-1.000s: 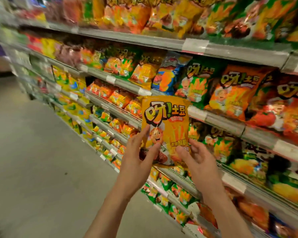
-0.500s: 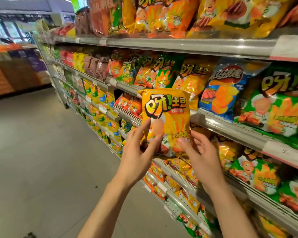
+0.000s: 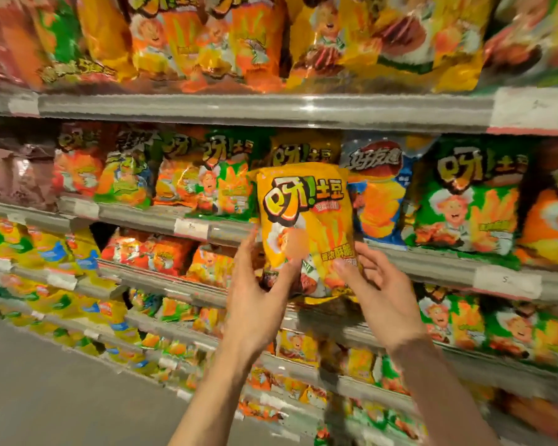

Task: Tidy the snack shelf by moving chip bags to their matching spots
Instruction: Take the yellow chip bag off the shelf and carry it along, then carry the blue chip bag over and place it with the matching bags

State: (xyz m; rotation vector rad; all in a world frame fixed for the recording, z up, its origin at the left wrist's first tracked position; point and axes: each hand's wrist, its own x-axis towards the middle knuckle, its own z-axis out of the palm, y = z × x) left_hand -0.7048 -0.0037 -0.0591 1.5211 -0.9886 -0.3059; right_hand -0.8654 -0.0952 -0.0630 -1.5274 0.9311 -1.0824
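Hands raised at a snack shelf: your left hand [image 3: 255, 297] and right hand [image 3: 380, 294] both grip the lower part of an upright yellow chip bag [image 3: 306, 220], held in front of a matching yellow bag [image 3: 300, 149] beside a blue bag [image 3: 376, 194].

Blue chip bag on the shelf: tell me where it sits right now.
In the head view the blue chip bag stands on the second shelf from the top, right of centre, just behind the right edge of the held yellow bag, with a green bag on its right.
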